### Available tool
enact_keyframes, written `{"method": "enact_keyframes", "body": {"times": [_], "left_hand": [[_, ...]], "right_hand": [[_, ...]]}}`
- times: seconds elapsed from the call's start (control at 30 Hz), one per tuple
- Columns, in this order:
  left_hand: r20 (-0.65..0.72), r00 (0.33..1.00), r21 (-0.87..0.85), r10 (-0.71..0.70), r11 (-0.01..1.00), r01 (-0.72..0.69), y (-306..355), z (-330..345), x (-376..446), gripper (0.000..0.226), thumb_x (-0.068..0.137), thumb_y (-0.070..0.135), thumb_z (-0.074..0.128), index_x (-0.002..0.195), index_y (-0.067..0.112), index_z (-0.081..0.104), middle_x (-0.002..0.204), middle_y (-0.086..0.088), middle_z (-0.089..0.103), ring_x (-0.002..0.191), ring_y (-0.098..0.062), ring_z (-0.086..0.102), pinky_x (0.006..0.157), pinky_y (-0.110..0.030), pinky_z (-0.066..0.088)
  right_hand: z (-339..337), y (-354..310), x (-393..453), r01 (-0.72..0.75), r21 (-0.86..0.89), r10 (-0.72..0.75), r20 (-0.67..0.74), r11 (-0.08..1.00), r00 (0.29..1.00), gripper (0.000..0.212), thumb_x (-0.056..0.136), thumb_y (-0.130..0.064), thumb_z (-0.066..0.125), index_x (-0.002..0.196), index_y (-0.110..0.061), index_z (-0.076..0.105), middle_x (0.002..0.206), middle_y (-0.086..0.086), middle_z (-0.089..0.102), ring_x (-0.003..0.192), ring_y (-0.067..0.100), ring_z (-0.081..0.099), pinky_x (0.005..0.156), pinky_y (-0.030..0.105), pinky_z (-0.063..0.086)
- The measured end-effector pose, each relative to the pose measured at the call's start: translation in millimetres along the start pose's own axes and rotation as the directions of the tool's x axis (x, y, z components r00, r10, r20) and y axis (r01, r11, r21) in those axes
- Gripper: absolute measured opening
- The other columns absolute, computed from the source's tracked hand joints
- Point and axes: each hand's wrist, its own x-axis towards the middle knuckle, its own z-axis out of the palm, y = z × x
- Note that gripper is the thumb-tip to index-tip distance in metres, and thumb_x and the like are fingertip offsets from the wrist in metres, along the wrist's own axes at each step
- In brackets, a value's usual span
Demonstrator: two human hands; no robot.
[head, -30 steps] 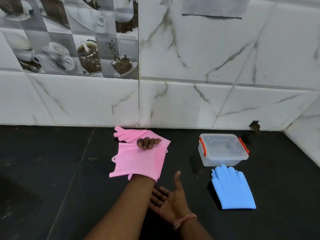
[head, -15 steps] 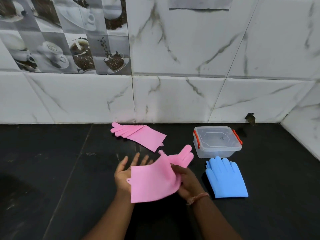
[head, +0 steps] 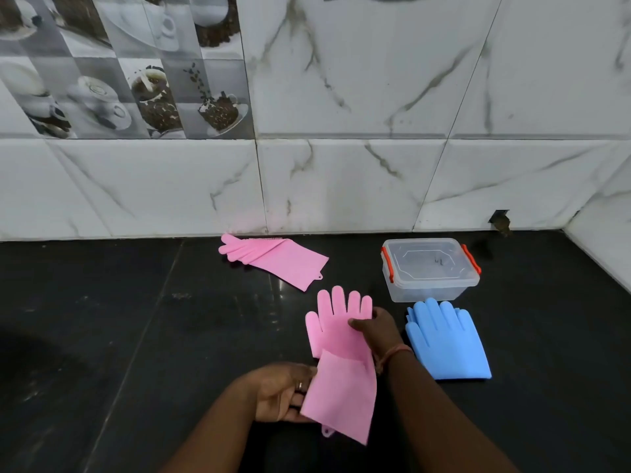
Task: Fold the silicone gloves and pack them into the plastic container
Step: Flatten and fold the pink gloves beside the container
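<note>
Both grips hold my pink silicone glove (head: 338,339): left hand (head: 280,394) pinches its cuff, right hand (head: 375,331) pins the palm. Beyond sits the clear plastic container (head: 431,271). Springy silicone may unfold if I loosen.

Both forearms enter from the bottom edge, bare, angled inward and forward. Left hand (head: 280,392): low and near, palm turned toward the right, fingers curled in a pinch on the cuff end of the pink glove (head: 336,363), ring visible on one finger. Right hand (head: 375,331): further forward, back of hand up, thumb pressed on top of the same glove near its palm, fingers hidden behind it; thread band at the wrist.
</note>
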Motion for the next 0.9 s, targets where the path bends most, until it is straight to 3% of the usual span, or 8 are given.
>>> {"method": "enact_keyframes", "body": {"times": [0.1, 0.23, 0.33, 0.43, 0.57, 0.67, 0.8, 0.9], "left_hand": [[-0.119, 0.992, 0.051, -0.049, 0.997, 0.055, 4, 1, 6, 0.023, 0.094, 0.011, 0.064, 0.116, 0.007, 0.071, 0.108, -0.009, 0.080, 0.102, -0.027, 0.078, 0.095, -0.044, 0.062], [-0.294, 0.955, -0.046, 0.034, 0.998, -0.049, 28, 6, 14, 0.033, 0.090, 0.023, 0.077, 0.118, 0.006, 0.073, 0.103, -0.010, 0.082, 0.095, -0.024, 0.079, 0.078, -0.034, 0.064], [-0.393, 0.918, -0.088, 0.052, 0.992, -0.094, 34, 17, 23, 0.021, 0.088, 0.019, 0.082, 0.099, 0.004, 0.072, 0.072, -0.005, 0.080, 0.061, -0.015, 0.077, 0.057, -0.027, 0.061], [-0.483, 0.873, 0.048, 0.068, 0.998, -0.051, 25, 27, 30, 0.014, 0.088, 0.004, 0.078, 0.084, 0.006, 0.064, 0.059, -0.002, 0.073, 0.044, -0.010, 0.067, 0.048, -0.022, 0.055], [-0.663, 0.685, 0.485, 0.302, 0.870, 0.087, 30, 21, 31, 0.030, 0.082, 0.032, 0.085, 0.083, 0.011, 0.064, 0.079, -0.007, 0.072, 0.061, -0.018, 0.063, 0.056, -0.028, 0.050], [-0.625, 0.533, 0.727, 0.571, 0.674, 0.131, 41, 19, 28, 0.041, 0.078, 0.043, 0.084, 0.108, 0.022, 0.064, 0.107, -0.002, 0.070, 0.092, -0.021, 0.066, 0.069, -0.031, 0.049], [-0.313, 0.697, 0.945, 0.645, 0.282, 0.164, 40, 27, 45, 0.081, 0.081, 0.041, 0.079, 0.154, 0.032, 0.046, 0.155, -0.007, 0.046, 0.135, -0.030, 0.049, 0.110, -0.036, 0.045], [-0.321, 0.733, 0.944, 0.601, 0.263, 0.198, 36, 26, 51, 0.086, 0.079, 0.042, 0.081, 0.155, 0.035, 0.041, 0.159, -0.008, 0.036, 0.138, -0.033, 0.044, 0.112, -0.038, 0.045]], "right_hand": [[2, 13, 5, 0.124, -0.053, -0.126, -0.031, 0.991, 0.992, 0.049, 0.091, -0.014, 0.069, 0.136, -0.019, 0.051, 0.132, 0.003, 0.060, 0.107, 0.016, 0.057, 0.095, 0.036, 0.050], [4, 17, 6, 0.223, -0.030, -0.221, 0.060, 0.974, 0.974, 0.045, 0.092, -0.020, 0.068, 0.134, -0.027, 0.054, 0.130, -0.004, 0.062, 0.101, 0.004, 0.060, 0.077, 0.014, 0.049], [5, 22, 6, 0.203, 0.048, -0.204, 0.006, 0.978, 0.979, 0.042, 0.092, -0.022, 0.068, 0.132, -0.026, 0.056, 0.130, -0.001, 0.063, 0.100, 0.003, 0.060, 0.074, 0.014, 0.048], [9, 21, 5, 0.205, 0.004, -0.205, -0.058, 0.979, 0.977, 0.053, 0.093, -0.014, 0.067, 0.142, -0.023, 0.049, 0.141, 0.001, 0.056, 0.122, 0.019, 0.058, 0.095, 0.028, 0.048], [22, 13, 3, 0.272, -0.309, -0.301, -0.048, 0.911, 0.953, 0.073, 0.096, -0.007, 0.059, 0.157, -0.024, 0.023, 0.163, -0.002, 0.029, 0.149, 0.021, 0.027, 0.118, 0.037, 0.026], [33, 22, -1, 0.402, -0.577, -0.488, 0.007, 0.711, 0.873, 0.064, 0.101, -0.008, 0.048, 0.158, -0.017, 0.021, 0.166, 0.002, 0.020, 0.153, 0.020, 0.014, 0.123, 0.034, 0.014], [44, 50, -4, 0.498, -0.768, -0.492, 0.277, 0.404, 0.826, 0.065, 0.104, -0.028, 0.040, 0.159, -0.012, 0.010, 0.167, 0.008, 0.008, 0.155, 0.025, 0.002, 0.122, 0.036, -0.005], [47, 55, -2, 0.493, -0.803, -0.479, 0.306, 0.334, 0.823, 0.069, 0.103, -0.037, 0.039, 0.159, -0.013, 0.007, 0.167, 0.008, 0.006, 0.154, 0.026, 0.001, 0.121, 0.039, -0.006]]}}
